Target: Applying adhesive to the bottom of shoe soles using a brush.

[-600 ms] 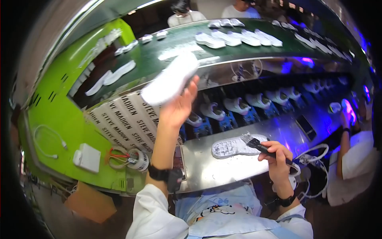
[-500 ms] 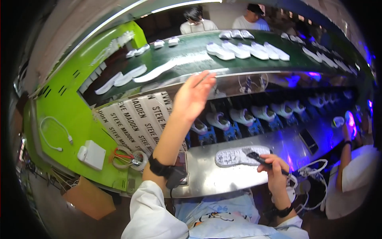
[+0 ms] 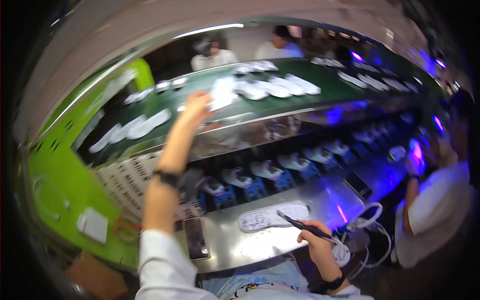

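My left hand [image 3: 197, 106] reaches over the green conveyor belt. Its fingers, blurred by motion, close on the near edge of a white shoe sole [image 3: 222, 94], which is tilted up at the left end of a row of white soles [image 3: 280, 87]. A black-handled brush [image 3: 305, 226] is gripped in my right hand [image 3: 320, 245]. The brush tip is over another white sole [image 3: 252, 218], lying tread side up on the metal bench [image 3: 235, 250]; whether they touch I cannot tell.
More soles [image 3: 145, 125] lie on the belt [image 3: 185, 80]. Below it stands a row of white shoe uppers [image 3: 267, 171] on blue supports. Two phones [image 3: 195, 239] [image 3: 357, 185] rest on the bench. White cables [image 3: 367, 217] loop at right, near a co-worker's arm [image 3: 412, 197].
My left hand has moved forward from the belt's near edge to the soles, and one sole is now tilted up at its fingers. The view has shifted; my right hand keeps the brush over the bench sole.
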`<control>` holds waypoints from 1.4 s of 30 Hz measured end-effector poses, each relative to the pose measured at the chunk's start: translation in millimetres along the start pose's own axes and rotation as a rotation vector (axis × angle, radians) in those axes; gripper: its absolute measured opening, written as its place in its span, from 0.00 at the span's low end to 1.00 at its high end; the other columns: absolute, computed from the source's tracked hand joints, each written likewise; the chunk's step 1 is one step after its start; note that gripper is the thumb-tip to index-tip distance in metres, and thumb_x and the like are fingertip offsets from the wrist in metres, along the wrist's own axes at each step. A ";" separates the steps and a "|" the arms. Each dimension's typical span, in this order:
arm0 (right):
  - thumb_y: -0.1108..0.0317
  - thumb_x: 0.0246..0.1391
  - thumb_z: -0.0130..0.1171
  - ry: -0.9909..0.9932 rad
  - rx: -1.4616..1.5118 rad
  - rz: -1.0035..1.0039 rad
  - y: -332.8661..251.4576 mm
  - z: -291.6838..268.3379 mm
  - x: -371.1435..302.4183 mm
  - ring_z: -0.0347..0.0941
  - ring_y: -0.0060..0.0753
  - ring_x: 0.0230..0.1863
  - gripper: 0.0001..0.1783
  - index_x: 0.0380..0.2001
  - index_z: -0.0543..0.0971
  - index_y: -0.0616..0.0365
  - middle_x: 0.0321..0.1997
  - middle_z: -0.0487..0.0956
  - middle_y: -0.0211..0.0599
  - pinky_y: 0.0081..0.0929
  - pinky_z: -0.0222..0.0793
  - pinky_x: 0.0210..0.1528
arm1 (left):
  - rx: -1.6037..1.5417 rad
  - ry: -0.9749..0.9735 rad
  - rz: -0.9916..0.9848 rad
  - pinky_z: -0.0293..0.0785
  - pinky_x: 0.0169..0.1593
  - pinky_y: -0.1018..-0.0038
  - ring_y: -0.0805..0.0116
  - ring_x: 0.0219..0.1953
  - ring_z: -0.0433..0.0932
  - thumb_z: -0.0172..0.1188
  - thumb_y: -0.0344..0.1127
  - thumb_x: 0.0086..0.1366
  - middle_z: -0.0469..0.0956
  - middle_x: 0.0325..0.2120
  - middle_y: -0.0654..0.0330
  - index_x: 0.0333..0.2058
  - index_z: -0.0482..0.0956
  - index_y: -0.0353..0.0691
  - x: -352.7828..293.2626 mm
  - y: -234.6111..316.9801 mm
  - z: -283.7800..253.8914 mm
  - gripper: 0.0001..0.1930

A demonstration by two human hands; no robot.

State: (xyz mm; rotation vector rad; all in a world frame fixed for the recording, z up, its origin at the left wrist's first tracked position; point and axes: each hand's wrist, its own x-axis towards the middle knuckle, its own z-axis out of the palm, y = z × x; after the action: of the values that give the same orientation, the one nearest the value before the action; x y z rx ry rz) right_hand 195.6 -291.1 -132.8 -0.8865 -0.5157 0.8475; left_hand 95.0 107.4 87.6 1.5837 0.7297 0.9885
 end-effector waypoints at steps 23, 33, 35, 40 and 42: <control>0.74 0.44 0.59 -0.736 -0.551 -0.374 50.5 59.2 -14.7 0.74 0.38 0.43 0.11 0.35 0.79 0.59 0.41 0.78 0.41 0.27 0.66 0.50 | -1.814 -0.441 -0.617 0.73 0.42 0.58 0.49 0.42 0.72 0.46 0.55 0.61 0.74 0.41 0.52 0.56 0.60 0.44 -337.0 -254.3 38.4 0.29; 0.73 0.42 0.60 -0.812 -0.544 -0.055 27.7 39.4 21.3 0.76 0.34 0.40 0.13 0.36 0.80 0.58 0.37 0.80 0.39 0.24 0.69 0.46 | -0.643 -0.458 -0.882 0.75 0.43 0.75 0.66 0.39 0.78 0.46 0.42 0.66 0.76 0.40 0.51 0.46 0.70 0.27 -281.8 -192.4 45.3 0.21; 0.74 0.42 0.60 -0.989 -0.751 -0.150 26.3 38.7 12.4 0.75 0.35 0.38 0.13 0.35 0.81 0.55 0.37 0.80 0.39 0.26 0.69 0.43 | -0.521 -0.642 -0.901 0.77 0.39 0.75 0.68 0.36 0.78 0.48 0.40 0.65 0.77 0.37 0.53 0.43 0.72 0.30 -276.2 -196.0 41.3 0.17; 0.73 0.40 0.60 -1.008 -0.883 -0.279 10.8 37.4 18.7 0.72 0.35 0.37 0.13 0.33 0.81 0.53 0.32 0.78 0.36 0.27 0.68 0.42 | -0.245 -0.732 -1.082 0.76 0.35 0.77 0.71 0.32 0.78 0.52 0.40 0.63 0.77 0.34 0.55 0.40 0.74 0.30 -265.1 -185.6 50.7 0.16; 0.73 0.38 0.60 -1.053 -0.807 -0.220 13.4 23.4 18.6 0.72 0.33 0.37 0.14 0.33 0.81 0.53 0.31 0.77 0.36 0.28 0.68 0.42 | -0.065 -0.744 -1.051 0.77 0.37 0.74 0.68 0.34 0.79 0.49 0.42 0.64 0.77 0.35 0.53 0.42 0.73 0.29 -262.0 -173.4 51.7 0.18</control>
State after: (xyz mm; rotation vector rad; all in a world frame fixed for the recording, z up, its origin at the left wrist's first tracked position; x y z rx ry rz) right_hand 184.3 -260.4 -130.2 -1.0179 -1.9357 0.8624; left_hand 25.2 -100.6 -143.3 1.1093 0.8098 -0.3337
